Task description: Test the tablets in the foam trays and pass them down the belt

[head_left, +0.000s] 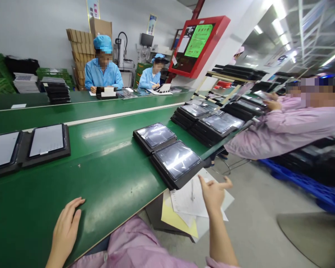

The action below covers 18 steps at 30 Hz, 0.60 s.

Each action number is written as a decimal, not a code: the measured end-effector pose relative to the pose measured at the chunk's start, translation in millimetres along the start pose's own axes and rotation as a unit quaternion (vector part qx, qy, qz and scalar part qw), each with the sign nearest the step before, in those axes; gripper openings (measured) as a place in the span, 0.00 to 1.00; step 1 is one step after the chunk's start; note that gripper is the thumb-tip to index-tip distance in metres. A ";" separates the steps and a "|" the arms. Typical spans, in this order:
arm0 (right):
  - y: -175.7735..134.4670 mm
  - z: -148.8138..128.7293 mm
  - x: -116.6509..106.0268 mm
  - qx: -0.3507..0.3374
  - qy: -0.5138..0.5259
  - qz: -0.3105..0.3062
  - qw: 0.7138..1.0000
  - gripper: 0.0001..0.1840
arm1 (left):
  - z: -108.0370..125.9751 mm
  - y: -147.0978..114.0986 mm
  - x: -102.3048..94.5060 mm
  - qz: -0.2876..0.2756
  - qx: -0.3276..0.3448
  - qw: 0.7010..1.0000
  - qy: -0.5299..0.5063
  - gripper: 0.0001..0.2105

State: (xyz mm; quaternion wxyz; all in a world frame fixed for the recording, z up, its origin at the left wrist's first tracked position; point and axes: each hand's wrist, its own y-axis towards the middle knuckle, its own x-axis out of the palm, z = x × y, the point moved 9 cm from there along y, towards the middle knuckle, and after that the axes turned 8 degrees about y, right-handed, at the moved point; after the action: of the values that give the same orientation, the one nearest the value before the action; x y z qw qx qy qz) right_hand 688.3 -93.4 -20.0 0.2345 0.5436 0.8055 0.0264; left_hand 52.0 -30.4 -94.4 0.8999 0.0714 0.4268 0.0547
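Head view, near left: left hand (65,227) over the green table (100,182), with fingers slightly bent and apart, without anything in grip. Hard to tell touching from hovering there. Near right: right hand (214,195), with fingers spread unevenly, some stretched and some curled, also without anything in grip. Placed over the papers (184,203) with a pen (192,191) on top, and just beside the black tray (185,181); not possible to tell contact from a small gap.

Face up on this tray, close to the near right edge of the table: the near tablet (177,158). Right behind: the far tablet (156,134), also face up. At the left, well apart from the right hand: the left tablets (47,140). Farther to the right, near the pink sleeve (284,130) of a co-worker: stacked trays (202,136).

As a judgement, most risky: the tray at the edge. Could slide or tip towards the floor (248,223) if pushed by a careless turn of the wrist. Possible also to mark the shiny screen with a fingertip, or to brush the papers and send the pen rolling, because of working so low above them.
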 end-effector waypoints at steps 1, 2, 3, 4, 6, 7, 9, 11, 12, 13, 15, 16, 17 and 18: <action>-1.9 -14.7 -12.7 -0.054 -0.031 0.032 0.998 0.48 | 1.2 0.5 -0.4 -0.001 0.005 1.000 0.005 0.21; -5.5 -27.8 -18.3 -0.093 -0.036 0.045 0.994 0.45 | 2.7 1.1 -0.8 -0.001 0.010 1.000 0.010 0.21; -10.8 -39.3 -16.9 -0.118 -0.022 0.042 0.992 0.42 | 4.5 1.8 -0.9 -0.001 0.014 1.000 0.015 0.21; -18.2 -50.4 -8.1 -0.138 0.001 0.020 0.990 0.39 | 6.4 2.4 -0.9 -0.001 0.017 1.000 0.020 0.21; -42.5 -74.2 29.4 -0.173 0.034 -0.066 0.982 0.34 | 10.0 3.1 0.2 -0.004 0.018 0.999 0.026 0.21; -61.0 -87.4 56.4 -0.195 0.036 -0.129 0.972 0.32 | 11.5 3.0 0.9 -0.007 0.017 0.999 0.026 0.21; -112.4 -115.3 118.7 -0.261 0.010 -0.278 0.924 0.26 | 12.4 2.3 2.6 -0.014 0.013 1.000 0.013 0.21; -179.1 -139.6 180.1 -0.348 -0.031 -0.431 0.832 0.27 | 8.1 2.9 4.2 -0.024 -0.002 0.999 -0.026 0.20; -211.7 -148.7 206.2 -0.391 -0.054 -0.486 0.780 0.30 | 2.8 4.8 4.8 -0.028 -0.020 0.997 -0.063 0.20; -241.7 -155.6 229.9 -0.427 -0.072 -0.532 0.728 0.34 | -4.7 8.6 5.1 -0.031 -0.044 0.992 -0.111 0.21; -287.8 -165.9 272.2 -0.474 -0.096 -0.592 0.644 0.39 | -22.6 22.7 4.7 -0.036 -0.099 0.968 -0.228 0.24; -302.7 -171.2 292.3 -0.483 -0.101 -0.608 0.621 0.41 | -33.1 33.6 0.6 -0.024 -0.125 0.954 -0.270 0.25; -313.2 -177.2 312.4 -0.484 -0.103 -0.619 0.611 0.43 | -44.4 46.8 -8.2 0.000 -0.145 0.948 -0.284 0.26; -319.5 -183.9 332.7 -0.474 -0.105 -0.623 0.613 0.44 | -56.2 61.5 -22.5 0.037 -0.158 0.950 -0.268 0.27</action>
State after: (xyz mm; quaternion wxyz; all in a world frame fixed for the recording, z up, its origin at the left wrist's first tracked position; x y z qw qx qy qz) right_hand 238.2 110.9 -67.8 0.5025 -0.2768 0.7955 0.1950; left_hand -8.1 31.1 -101.6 0.9782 -0.0437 0.1534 0.1332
